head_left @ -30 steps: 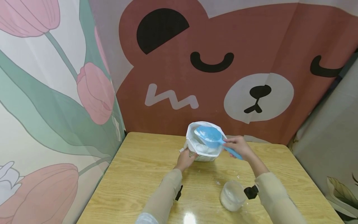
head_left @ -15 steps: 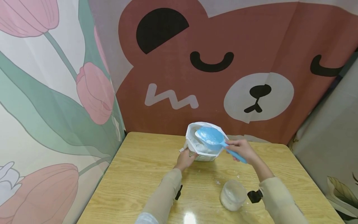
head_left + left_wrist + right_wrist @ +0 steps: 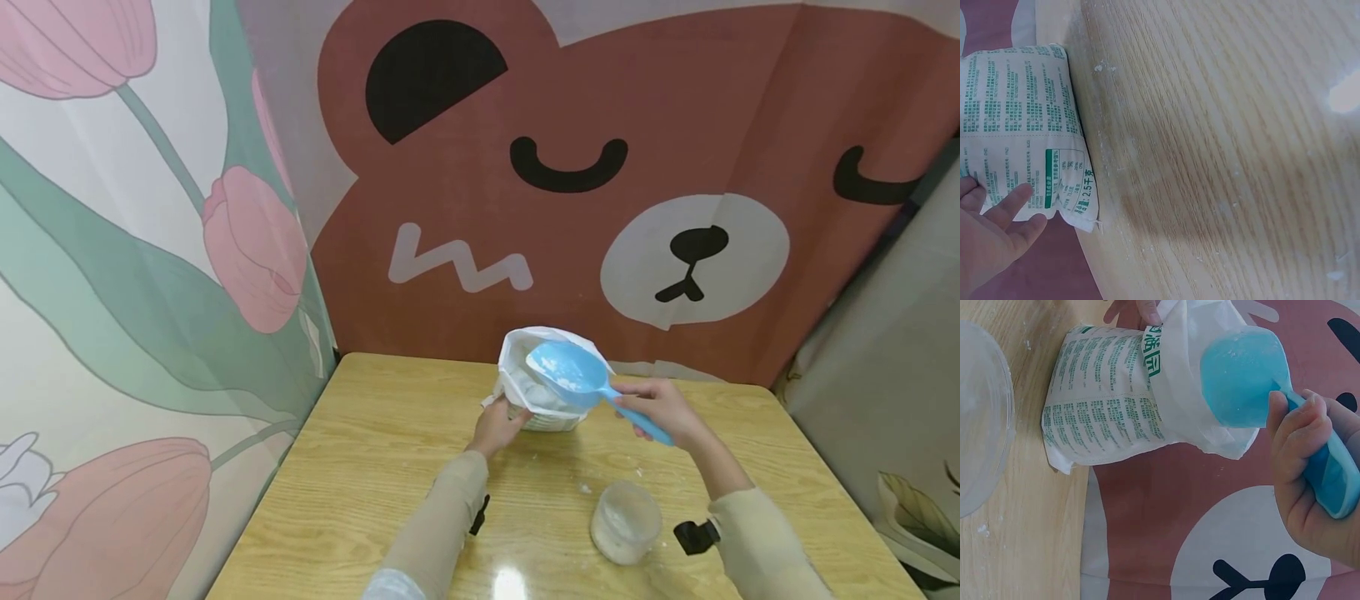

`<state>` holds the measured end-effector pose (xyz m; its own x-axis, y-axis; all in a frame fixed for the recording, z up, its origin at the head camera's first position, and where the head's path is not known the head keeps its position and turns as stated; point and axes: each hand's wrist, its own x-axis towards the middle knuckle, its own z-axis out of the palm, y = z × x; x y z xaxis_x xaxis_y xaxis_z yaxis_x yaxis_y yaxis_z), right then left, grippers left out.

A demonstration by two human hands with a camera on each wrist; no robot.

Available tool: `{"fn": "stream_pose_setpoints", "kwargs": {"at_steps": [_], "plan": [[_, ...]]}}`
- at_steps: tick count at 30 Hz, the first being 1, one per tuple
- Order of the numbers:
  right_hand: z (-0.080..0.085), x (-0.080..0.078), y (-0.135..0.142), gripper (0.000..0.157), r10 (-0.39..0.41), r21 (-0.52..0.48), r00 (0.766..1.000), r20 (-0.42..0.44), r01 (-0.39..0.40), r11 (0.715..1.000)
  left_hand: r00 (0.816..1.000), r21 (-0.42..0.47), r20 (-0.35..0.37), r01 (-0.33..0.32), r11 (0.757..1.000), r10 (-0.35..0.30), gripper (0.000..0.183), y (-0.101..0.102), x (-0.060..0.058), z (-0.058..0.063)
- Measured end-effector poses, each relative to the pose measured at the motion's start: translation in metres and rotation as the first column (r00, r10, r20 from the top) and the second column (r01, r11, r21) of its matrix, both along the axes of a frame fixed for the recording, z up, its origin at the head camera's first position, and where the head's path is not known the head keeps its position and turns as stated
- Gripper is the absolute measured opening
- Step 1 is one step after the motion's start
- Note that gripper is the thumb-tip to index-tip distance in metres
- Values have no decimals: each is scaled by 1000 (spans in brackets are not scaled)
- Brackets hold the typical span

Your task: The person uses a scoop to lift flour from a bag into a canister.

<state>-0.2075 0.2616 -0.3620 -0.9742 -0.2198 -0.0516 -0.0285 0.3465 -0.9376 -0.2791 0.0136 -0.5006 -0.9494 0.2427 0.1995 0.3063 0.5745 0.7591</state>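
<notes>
A white flour bag (image 3: 543, 421) with green print stands upright near the table's far edge, its mouth wide open and white powder inside. My left hand (image 3: 498, 427) holds its left side near the rim; in the left wrist view, fingers (image 3: 1015, 206) lie against the printed side. My right hand (image 3: 660, 408) grips the handle of a blue scoop (image 3: 572, 372), whose bowl hangs over the bag's mouth. Some white powder clings to the bowl. Below the right hand stands a clear round jar (image 3: 626, 523) with whitish content at its bottom.
The wooden table (image 3: 360, 483) has small white powder specks around the jar. Behind it hangs a curtain (image 3: 450, 192) with a bear print; a tulip-print curtain (image 3: 150, 292) hangs at the left.
My right hand has drawn the scoop slightly to the right and toward me, still over the bag's mouth. The powder in its bowl looks reduced. The left hand, bag and jar stay put.
</notes>
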Motion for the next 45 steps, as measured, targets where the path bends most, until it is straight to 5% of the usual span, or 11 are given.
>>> {"fn": "stream_pose_setpoints", "kwargs": {"at_steps": [26, 45], "plan": [[8, 35, 25, 47, 43, 20, 999, -19, -42, 999, 999, 25, -39, 24, 999, -23, 58, -2, 2, 1], [4, 68, 65, 30, 141, 14, 989, 49, -141, 990, 999, 19, -39, 16, 1000, -15, 56, 0, 2, 1]]}}
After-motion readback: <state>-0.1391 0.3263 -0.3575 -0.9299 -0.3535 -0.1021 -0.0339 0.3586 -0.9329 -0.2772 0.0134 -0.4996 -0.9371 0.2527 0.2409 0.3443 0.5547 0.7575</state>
